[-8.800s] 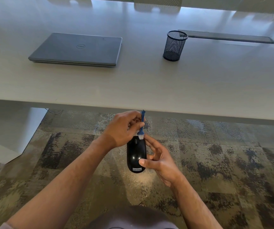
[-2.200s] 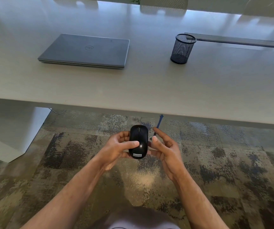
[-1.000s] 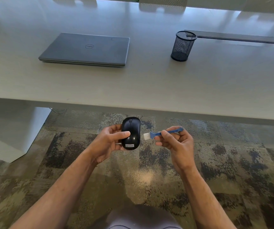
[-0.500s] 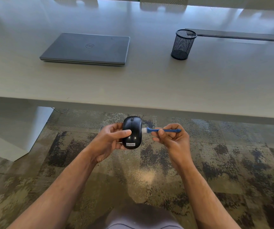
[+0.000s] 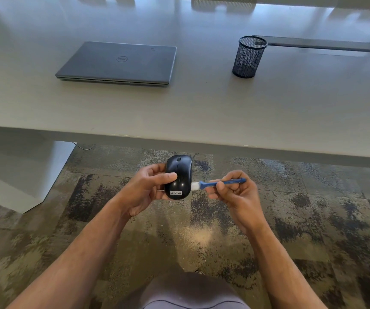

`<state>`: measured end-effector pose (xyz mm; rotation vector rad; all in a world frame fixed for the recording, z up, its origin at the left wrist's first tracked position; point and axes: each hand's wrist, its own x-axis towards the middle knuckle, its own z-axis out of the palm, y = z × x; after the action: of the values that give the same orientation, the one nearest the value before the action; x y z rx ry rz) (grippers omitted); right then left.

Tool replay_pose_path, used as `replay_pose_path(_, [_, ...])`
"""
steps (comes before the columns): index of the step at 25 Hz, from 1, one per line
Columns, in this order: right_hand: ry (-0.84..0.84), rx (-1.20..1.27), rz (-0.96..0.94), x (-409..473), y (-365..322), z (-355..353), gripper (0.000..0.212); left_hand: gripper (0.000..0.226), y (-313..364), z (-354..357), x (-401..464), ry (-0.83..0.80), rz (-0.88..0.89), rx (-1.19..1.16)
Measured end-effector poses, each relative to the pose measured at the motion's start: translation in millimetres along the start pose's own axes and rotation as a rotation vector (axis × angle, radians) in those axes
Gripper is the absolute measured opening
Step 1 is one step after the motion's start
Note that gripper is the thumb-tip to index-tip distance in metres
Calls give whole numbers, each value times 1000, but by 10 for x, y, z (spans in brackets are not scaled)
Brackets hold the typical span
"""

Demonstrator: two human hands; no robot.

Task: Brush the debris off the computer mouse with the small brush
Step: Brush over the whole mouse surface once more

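Note:
My left hand [image 5: 145, 190] grips a black computer mouse [image 5: 179, 175] from its left side, thumb across the top, and holds it in the air over the carpet just before the table's near edge. A white label sits at the mouse's near end. My right hand [image 5: 235, 192] pinches the handle of a small blue brush [image 5: 215, 184] with white bristles. The brush lies nearly level, and its bristles touch the right side of the mouse near the label.
A grey table [image 5: 202, 108] spans the upper view. On it lie a closed grey laptop [image 5: 119, 63] at the left and a black mesh pen cup [image 5: 248, 56] at the right, with a dark strip [image 5: 326, 44] behind it. Patterned carpet [image 5: 313, 219] lies below.
The brush went from my left hand to my right, and the mouse from right to left. In the last half second the bristles slid down the mouse's right side toward its near end.

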<state>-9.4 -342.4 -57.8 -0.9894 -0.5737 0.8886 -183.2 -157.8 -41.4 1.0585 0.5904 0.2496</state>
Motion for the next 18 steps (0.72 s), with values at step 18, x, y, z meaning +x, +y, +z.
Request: replay_pose_path(18, [79,-227,-72,-63,-57,127,14,59,1,47,13,19,3,3])
